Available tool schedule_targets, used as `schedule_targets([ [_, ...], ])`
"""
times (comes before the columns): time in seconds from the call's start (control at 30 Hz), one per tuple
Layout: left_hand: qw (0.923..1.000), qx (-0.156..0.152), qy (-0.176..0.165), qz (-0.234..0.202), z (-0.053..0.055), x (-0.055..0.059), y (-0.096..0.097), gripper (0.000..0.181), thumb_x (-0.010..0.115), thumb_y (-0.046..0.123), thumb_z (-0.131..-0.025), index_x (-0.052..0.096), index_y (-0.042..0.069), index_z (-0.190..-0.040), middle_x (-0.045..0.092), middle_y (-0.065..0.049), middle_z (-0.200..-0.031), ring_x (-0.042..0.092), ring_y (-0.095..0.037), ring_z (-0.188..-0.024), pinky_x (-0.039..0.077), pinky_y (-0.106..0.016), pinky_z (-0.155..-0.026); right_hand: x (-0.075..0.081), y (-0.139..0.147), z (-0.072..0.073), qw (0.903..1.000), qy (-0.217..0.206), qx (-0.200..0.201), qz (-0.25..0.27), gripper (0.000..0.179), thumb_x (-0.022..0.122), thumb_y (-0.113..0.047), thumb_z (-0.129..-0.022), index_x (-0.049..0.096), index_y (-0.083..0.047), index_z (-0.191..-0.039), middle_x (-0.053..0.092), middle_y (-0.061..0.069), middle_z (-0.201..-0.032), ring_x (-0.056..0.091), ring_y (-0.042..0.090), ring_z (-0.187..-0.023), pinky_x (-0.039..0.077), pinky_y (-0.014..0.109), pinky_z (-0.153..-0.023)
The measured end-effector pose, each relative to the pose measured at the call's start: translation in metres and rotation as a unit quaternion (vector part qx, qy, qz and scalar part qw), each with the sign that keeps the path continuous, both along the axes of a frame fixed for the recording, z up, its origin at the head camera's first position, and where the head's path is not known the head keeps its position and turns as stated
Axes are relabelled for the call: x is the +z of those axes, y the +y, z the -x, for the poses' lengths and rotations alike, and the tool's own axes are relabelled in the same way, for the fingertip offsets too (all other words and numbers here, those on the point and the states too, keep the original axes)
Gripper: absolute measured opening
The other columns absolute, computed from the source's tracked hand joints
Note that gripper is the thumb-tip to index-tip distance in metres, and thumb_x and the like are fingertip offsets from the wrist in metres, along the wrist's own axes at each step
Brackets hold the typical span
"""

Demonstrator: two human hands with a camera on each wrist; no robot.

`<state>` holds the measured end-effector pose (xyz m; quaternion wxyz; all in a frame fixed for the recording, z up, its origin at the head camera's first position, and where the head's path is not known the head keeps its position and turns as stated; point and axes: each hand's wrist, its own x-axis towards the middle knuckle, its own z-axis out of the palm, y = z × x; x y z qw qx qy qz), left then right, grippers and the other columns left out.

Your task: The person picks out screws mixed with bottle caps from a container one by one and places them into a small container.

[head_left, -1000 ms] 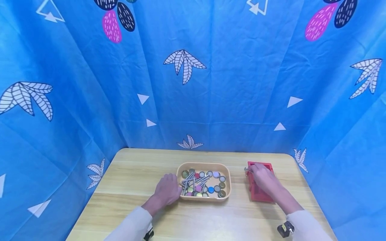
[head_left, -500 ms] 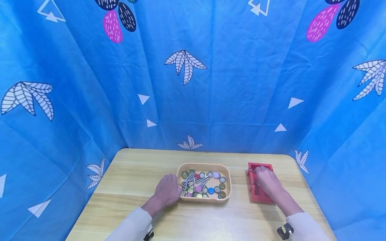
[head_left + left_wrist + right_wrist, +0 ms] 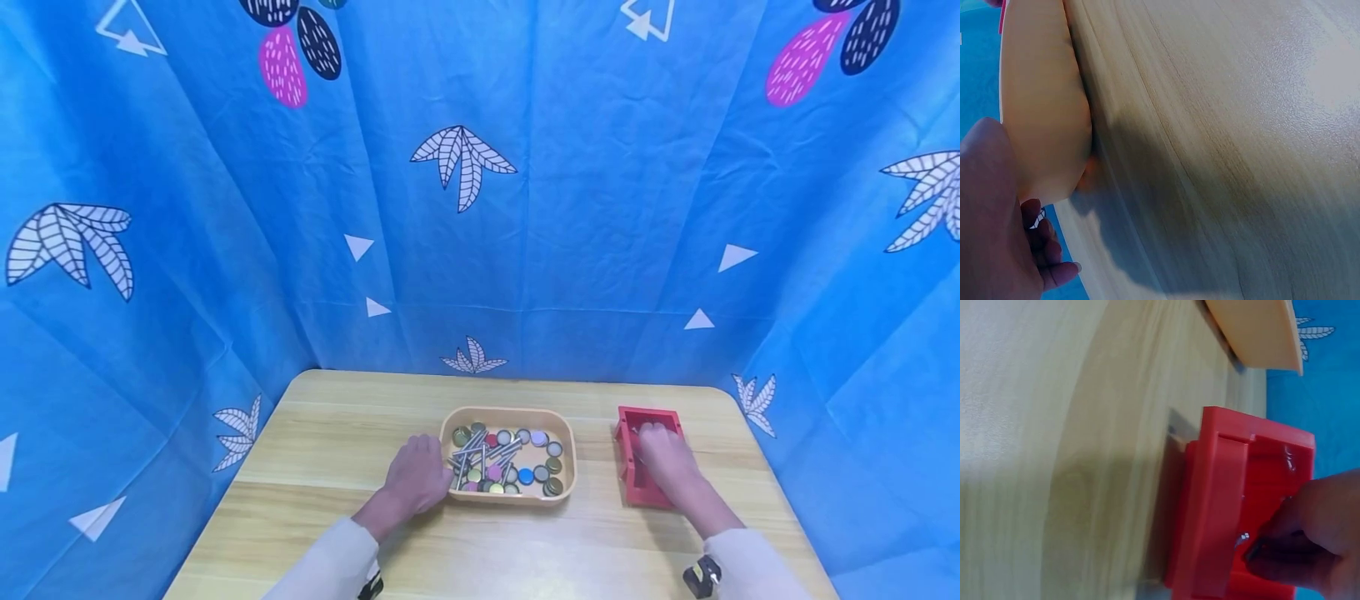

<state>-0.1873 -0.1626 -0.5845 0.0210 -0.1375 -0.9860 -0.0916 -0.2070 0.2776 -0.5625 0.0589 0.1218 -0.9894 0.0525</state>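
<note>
My left hand (image 3: 415, 473) grips the left end of a tan tray (image 3: 510, 497); its thumb lies against the rim and its fingers curl below in the left wrist view. In the tray lie silver nails (image 3: 483, 458) and bottle caps (image 3: 553, 465). Over at the right, my right hand (image 3: 664, 458) reaches down into a red rectangular box (image 3: 651, 497), thumb and fingers pinched together. A metal nail end (image 3: 1242, 539) shows at these fingertips; the rest of it is hidden by the hand. Another shiny bit (image 3: 1289, 459) glints inside the box's far end.
The wooden table (image 3: 337, 417) carries the tray in the middle and the red box near its right edge. A patterned blue curtain (image 3: 585, 250) hangs behind and at both sides.
My right hand has carried a nail from above the red box's left rim down into the box, moving slightly right and nearer. The left hand stays on the tray.
</note>
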Motion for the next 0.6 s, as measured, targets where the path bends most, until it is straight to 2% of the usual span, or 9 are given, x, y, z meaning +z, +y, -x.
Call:
schedule_targets([
  [0.3, 0.9999, -0.002, 0.007, -0.007, 0.002, -0.001, 0.003, 0.025, 0.056, 0.027, -0.087, 0.055, 0.002, -0.09, 0.045, -0.006, -0.079, 0.04, -0.02, -0.071, 0.037, -0.033, -0.065, -0.014, 0.007, 0.0, 0.9971, -0.048, -0.008, 0.057, 0.011, 0.076, 0.002, -0.084, 0.072, 0.0, -0.095, 0.071, 0.014, -0.084, 0.072, 0.034, -0.086, 0.062, 0.049, -0.081],
  [0.4, 0.9996, 0.003, 0.01, -0.025, 0.002, 0.0, 0.004, 0.023, 0.058, 0.025, -0.084, 0.056, 0.002, -0.088, 0.046, -0.006, -0.077, 0.041, -0.019, -0.068, 0.037, -0.032, -0.061, -0.017, 0.008, -0.001, 0.9954, -0.056, -0.008, 0.078, 0.007, 0.074, 0.0, -0.086, 0.07, -0.003, -0.091, 0.071, 0.012, -0.085, 0.071, 0.031, -0.086, 0.061, 0.045, -0.077],
  [0.5, 0.9995, 0.008, 0.011, -0.027, 0.001, 0.002, 0.004, 0.021, 0.059, 0.024, -0.084, 0.054, 0.003, -0.086, 0.045, -0.005, -0.076, 0.04, -0.019, -0.067, 0.036, -0.031, -0.06, -0.019, 0.008, -0.001, 0.9932, -0.067, -0.007, 0.095, 0.005, 0.073, -0.002, -0.087, 0.069, -0.005, -0.089, 0.07, 0.009, -0.083, 0.071, 0.028, -0.084, 0.06, 0.041, -0.074],
  [0.6, 0.9997, 0.007, 0.013, -0.021, -0.001, 0.002, 0.004, 0.021, 0.059, 0.024, -0.084, 0.053, 0.004, -0.084, 0.044, -0.005, -0.075, 0.039, -0.019, -0.068, 0.035, -0.03, -0.06, -0.021, 0.008, 0.0, 0.9932, -0.073, -0.01, 0.09, 0.006, 0.075, -0.005, -0.087, 0.07, -0.007, -0.09, 0.07, 0.006, -0.081, 0.071, 0.025, -0.083, 0.061, 0.039, -0.075],
])
